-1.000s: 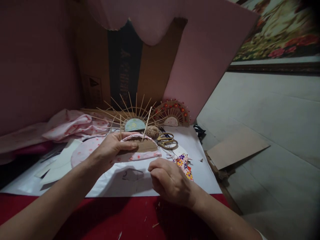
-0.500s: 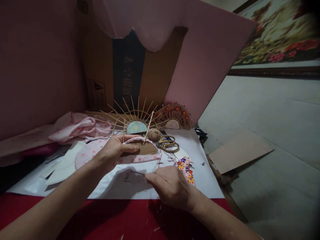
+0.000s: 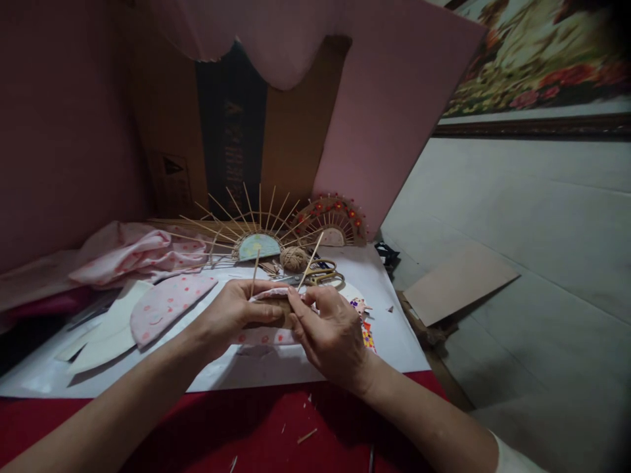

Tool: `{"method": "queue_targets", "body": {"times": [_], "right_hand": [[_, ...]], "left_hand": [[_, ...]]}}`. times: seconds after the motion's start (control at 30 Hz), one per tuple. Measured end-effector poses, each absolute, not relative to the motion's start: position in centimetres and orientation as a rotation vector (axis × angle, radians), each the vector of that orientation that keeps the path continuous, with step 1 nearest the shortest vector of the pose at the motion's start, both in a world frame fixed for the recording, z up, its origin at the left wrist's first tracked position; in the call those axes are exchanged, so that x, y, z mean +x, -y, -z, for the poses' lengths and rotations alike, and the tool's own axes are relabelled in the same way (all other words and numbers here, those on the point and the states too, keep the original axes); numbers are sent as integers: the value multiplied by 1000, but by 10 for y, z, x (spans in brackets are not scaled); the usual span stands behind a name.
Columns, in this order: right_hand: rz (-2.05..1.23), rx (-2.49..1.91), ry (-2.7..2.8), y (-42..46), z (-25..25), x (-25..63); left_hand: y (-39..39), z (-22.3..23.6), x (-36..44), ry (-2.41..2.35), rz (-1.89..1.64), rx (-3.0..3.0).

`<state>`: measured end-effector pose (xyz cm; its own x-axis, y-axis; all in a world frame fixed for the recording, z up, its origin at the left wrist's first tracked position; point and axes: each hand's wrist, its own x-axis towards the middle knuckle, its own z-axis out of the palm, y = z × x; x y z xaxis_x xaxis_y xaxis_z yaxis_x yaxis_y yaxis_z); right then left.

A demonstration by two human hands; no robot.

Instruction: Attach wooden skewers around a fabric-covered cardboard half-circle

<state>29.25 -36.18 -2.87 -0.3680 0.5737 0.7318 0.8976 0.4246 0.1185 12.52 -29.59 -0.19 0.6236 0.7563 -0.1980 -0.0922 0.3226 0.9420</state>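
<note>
Though half-hidden, semicircle (image 3: pixel 284 320) crosswise, curve uppermost.

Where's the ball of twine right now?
In the head view, the ball of twine sits just right of the blue half-circle and left of the scissors' handles.

A dark triangle sign (image 3: pixel 172 165) marks the cardboard box (image 3: pixel 300 125) left of upper centre, whose dark band (image 3: pixel 211 131) bears sideways lettering (image 3: pixel 234 157) too blurred to read.

Right hand (image 3: pixel 328 328) totally blocks one end of the fabric-edged cardboard piece (image 3: pixel 284 320), so no clue what its fingertips have. Lettering (image 3: pixel 233 151) on the box (image 3: pixel 290 131)? Too blurry. Framed painting (image 3: pixel 547 66) gets chopped top and right.
</note>
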Motion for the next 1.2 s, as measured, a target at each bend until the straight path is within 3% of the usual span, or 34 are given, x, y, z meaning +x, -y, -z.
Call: {"method": "queue_targets", "body": {"times": [0.2, 0.83, 1.0, 1.2], "right_hand": [[811, -1188, 2166, 362, 28, 290], [700, -1154, 2112, 366, 22, 291], [348, -1202, 1754, 368, 19, 295], [-694, -1282, 1512, 351, 26, 298]], "left_hand": [[293, 4, 126, -713, -647, 1085], [293, 6, 124, -749, -628, 1098], [288, 7, 122, -718, -624, 1107], [285, 10, 123, -700, -656, 1081]]}}
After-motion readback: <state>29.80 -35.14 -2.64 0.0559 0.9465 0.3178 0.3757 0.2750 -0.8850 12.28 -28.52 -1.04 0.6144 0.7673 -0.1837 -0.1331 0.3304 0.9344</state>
